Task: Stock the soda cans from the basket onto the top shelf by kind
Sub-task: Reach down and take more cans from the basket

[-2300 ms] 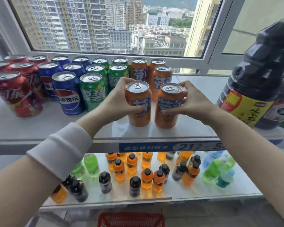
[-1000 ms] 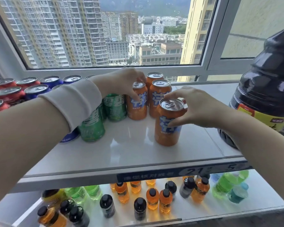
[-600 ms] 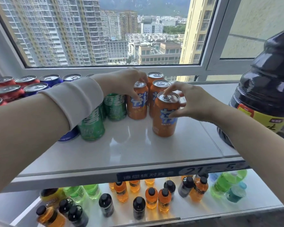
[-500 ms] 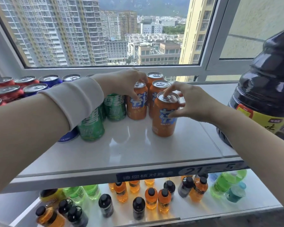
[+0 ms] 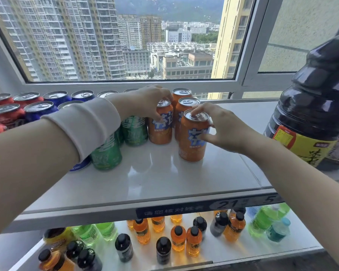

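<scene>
Orange can [image 5: 194, 135]. Stands upright on the shelf [image 5: 155, 182], at the front of the orange group, just beside two more of its kind behind.

Handling, as judged: rigid while sealed and full, moderately heavy for its size. Thin-walled; liable to dent under a hard squeeze. Smooth printed side, likely slippery if damp. Prone to tip if pushed near the top.

Grip point: take hold round the mid-body, thumb opposite fingers. Avoid lifting by the tab. Slide rather than lift for small corrections.

Right hand [image 5: 223, 128]: clamped on Orange can, thumb on the label side, fingertips on the top rim.

Left hand [image 5: 145, 102]: curled over the top of the second can [image 5: 160, 124], gripping it, one place back and to the left, just beside the green cans [image 5: 106, 153].

Further left: blue cans [image 5: 40, 109], then red cans [image 5: 6, 112], grouped by kind.

Far right: dark bottle [image 5: 317, 106], apart from the cans.

Below: small bottles [image 5: 178, 238] on the lower shelf [image 5: 262, 249].

Basket: not in view.
</scene>
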